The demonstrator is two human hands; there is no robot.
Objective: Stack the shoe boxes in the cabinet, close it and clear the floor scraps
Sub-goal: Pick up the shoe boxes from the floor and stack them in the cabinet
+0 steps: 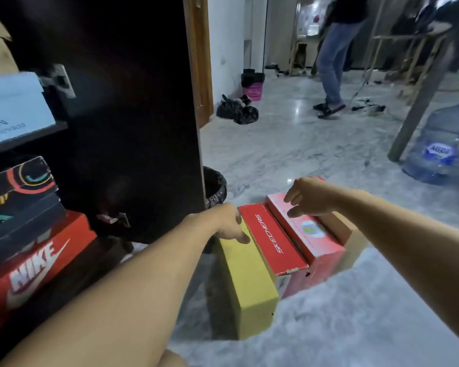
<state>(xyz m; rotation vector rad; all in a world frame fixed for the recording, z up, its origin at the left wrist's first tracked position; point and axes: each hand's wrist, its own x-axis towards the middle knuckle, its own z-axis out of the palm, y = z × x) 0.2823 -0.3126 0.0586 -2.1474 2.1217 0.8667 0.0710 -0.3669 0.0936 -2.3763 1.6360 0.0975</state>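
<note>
Hands reach over three shoe boxes on the marble floor [316, 154]: left hand [229, 223] touches the yellow box [249, 287], fingers loose. Right hand [306, 198] hovers, fingers relaxed, over the red-and-white box [313, 234] beside the red Skechers box [272, 239]; open cabinet [117, 115] at left.

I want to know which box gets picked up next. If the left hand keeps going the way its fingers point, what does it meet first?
Probably the yellow box: the left hand hangs over its far end, fingers pointing down at its top, beside the Skechers box. Whether it already touches is unclear.
</note>
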